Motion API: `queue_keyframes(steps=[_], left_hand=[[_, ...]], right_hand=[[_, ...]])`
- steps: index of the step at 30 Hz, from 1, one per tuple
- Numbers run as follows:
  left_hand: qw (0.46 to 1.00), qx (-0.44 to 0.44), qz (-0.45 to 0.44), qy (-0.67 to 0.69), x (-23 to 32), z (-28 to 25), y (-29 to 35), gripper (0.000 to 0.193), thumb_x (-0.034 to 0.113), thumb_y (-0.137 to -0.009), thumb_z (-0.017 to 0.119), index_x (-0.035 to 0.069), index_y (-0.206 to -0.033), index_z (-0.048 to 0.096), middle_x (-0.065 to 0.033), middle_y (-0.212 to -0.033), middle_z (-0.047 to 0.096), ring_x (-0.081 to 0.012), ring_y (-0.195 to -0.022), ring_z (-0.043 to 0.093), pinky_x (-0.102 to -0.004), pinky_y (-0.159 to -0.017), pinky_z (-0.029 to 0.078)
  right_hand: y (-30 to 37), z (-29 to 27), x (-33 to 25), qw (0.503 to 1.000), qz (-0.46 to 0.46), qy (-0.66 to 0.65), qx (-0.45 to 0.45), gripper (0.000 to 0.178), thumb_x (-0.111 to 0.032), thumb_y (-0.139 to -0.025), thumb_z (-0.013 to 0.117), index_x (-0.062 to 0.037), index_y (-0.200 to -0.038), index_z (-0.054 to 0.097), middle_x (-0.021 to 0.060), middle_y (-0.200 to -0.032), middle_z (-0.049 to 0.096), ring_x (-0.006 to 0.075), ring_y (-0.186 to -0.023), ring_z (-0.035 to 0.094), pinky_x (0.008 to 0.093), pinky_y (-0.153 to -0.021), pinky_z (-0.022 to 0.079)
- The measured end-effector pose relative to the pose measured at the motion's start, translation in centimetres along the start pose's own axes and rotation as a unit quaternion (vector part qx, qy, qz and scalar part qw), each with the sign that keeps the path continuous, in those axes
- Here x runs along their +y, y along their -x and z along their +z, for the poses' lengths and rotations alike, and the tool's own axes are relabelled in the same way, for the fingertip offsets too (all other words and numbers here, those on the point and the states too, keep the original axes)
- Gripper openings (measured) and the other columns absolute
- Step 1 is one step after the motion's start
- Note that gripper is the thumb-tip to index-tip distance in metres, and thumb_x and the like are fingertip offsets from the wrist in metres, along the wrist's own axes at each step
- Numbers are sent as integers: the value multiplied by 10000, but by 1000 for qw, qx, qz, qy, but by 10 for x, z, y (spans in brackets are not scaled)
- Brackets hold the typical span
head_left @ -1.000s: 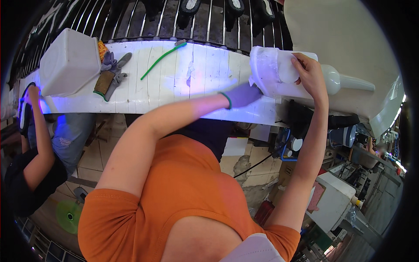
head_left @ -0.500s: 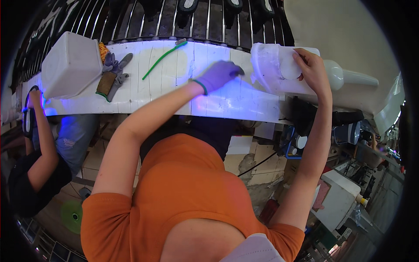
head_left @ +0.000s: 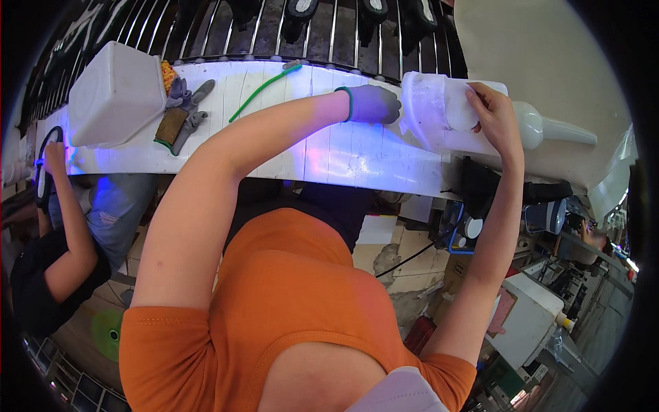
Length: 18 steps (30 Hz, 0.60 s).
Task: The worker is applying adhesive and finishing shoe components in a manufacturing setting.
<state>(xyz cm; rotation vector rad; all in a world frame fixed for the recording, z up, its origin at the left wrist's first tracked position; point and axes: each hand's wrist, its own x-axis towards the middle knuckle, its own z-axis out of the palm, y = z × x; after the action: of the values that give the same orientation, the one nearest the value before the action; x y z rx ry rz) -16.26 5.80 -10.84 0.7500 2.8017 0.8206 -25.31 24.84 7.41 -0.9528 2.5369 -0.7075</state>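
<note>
My left hand [head_left: 376, 105], in a grey glove with a green cuff, is over the white work table. Its fingers are curled beside the left rim of a white plastic container [head_left: 431, 134] that lies on its side. Whatever the glove may hold is hidden. My bare right hand [head_left: 495, 118] is at the container's right part. Thumb and fingers pinch the edge of a white round piece [head_left: 458, 108] there; I cannot tell whether it is loose or a part of the container.
A green-handled brush [head_left: 264, 89] lies on the table [head_left: 274, 147]. Left of it are a grey glove with a brown pad [head_left: 180, 122] and a white tub [head_left: 117, 96]. Behind runs a roller conveyor [head_left: 329, 41] carrying black shoes [head_left: 300, 17]. At far left a co-worker's hand [head_left: 53, 156] holds a shoe.
My left hand has moved right, up to the container's rim, and its fingers look more curled. My right hand stays at the white round piece.
</note>
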Motion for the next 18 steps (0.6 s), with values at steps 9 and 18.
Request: queue_keyframes(steps=[9,18], left_hand=[[985,24,-93,142,20,-18,8,114,109,-843,578,32,-876,655,-100,-797,658,-253,-741,659,-367,-672,527],[975,49,16,218,32,22,47,250,237,-873,622,42,-1029,638,-111,-931,625,-283,-901,631,-362,-836,493]], right_hand=[[2,2,-1,1000,2,-1,3,273,-168,-951,540,53,-1089,623,39,-676,563,81,-514,491,246,-460,429],[1,0,-4,1000,3,3,0,275,-161,-943,533,54,-1089,621,69,-697,594,108,-519,531,262,-478,450]])
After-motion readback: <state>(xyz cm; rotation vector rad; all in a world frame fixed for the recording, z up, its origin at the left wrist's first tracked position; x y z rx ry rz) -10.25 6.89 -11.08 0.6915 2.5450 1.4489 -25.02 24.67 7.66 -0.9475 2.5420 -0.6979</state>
